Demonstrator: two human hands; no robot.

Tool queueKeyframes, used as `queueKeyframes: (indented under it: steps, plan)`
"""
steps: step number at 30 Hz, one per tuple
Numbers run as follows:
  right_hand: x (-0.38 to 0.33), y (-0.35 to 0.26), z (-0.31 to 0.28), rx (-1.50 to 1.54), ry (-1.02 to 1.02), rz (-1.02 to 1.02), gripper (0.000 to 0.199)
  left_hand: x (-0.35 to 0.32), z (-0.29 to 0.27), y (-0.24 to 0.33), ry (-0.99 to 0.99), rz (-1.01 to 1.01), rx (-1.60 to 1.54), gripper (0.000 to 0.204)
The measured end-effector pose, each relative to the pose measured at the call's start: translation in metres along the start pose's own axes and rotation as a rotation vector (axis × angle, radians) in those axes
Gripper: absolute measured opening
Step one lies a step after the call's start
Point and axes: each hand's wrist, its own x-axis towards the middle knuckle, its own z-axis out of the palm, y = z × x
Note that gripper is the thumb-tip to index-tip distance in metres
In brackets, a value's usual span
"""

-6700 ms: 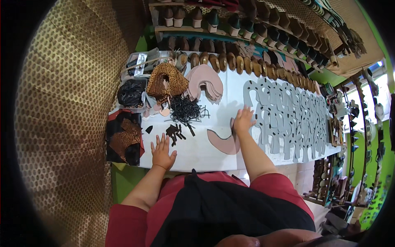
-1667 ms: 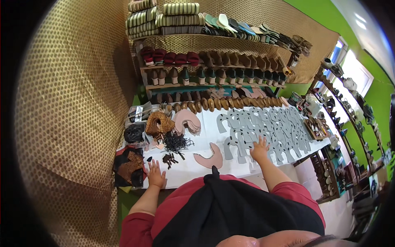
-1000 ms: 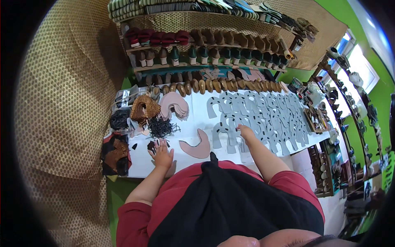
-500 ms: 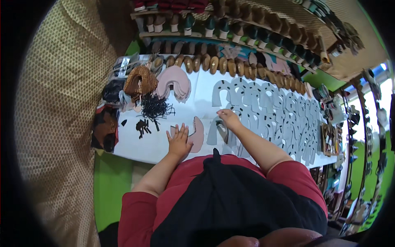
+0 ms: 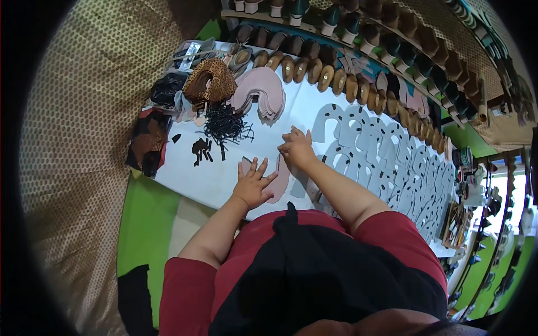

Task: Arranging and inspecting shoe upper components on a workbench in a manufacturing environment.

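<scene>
A pink U-shaped piece [image 5: 282,189], like a shoe upper, lies flat at the near side of the white table. My left hand [image 5: 253,186] rests on its left part, fingers spread. At the piece's upper right arm is my right hand [image 5: 297,148], with the fingers apart and the fingertips at its edge. Part of the piece is hidden under both hands. Beyond my left hand lie a small group of short black strips [image 5: 202,150] and a tangled heap of black strips [image 5: 224,123]. Right of my right hand, grey U-shaped pieces [image 5: 386,159] with small black tabs lie in overlapping rows.
At the back left stand a stack of pink U-shaped pieces [image 5: 260,92] and a leopard-print stack [image 5: 210,81]. Brown shoe lasts [image 5: 325,78] line the far edge. Shelves of shoes rise behind. A woven patterned sheet [image 5: 84,140] hangs at left.
My right hand has moved left from the grey pieces to the pink piece, and its fingers have spread from a pinch. My left hand stays on the pink piece. The view has turned.
</scene>
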Motion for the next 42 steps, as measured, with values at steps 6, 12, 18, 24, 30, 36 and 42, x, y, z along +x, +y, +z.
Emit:
queueKeyframes:
  steps: [6,12,18,24,30,36,42]
  plan:
    - [-0.001,0.017,0.017,0.110,0.143,-0.164,0.016,0.005,-0.002,0.001,-0.012,-0.013,-0.013,0.072]
    - [-0.003,0.011,0.012,0.127,0.281,-0.308,0.016,0.005,-0.003,0.001,-0.029,-0.022,0.001,0.073]
    - [-0.015,0.008,0.005,0.119,0.288,-0.241,0.016,0.003,-0.004,0.002,-0.037,-0.029,0.000,0.073]
    - [-0.024,0.007,0.010,0.107,0.263,-0.177,0.019,0.005,-0.005,0.002,-0.032,-0.017,-0.001,0.073]
    - [-0.033,-0.006,0.001,0.190,0.171,-0.343,0.016,0.004,-0.005,0.000,-0.013,-0.002,-0.017,0.074]
    - [-0.032,-0.002,0.008,0.222,0.133,-0.358,0.011,0.002,-0.002,-0.002,0.064,0.004,-0.079,0.074]
    - [-0.028,-0.007,0.006,0.178,0.120,-0.379,0.011,-0.001,-0.003,-0.002,0.058,0.007,-0.072,0.064]
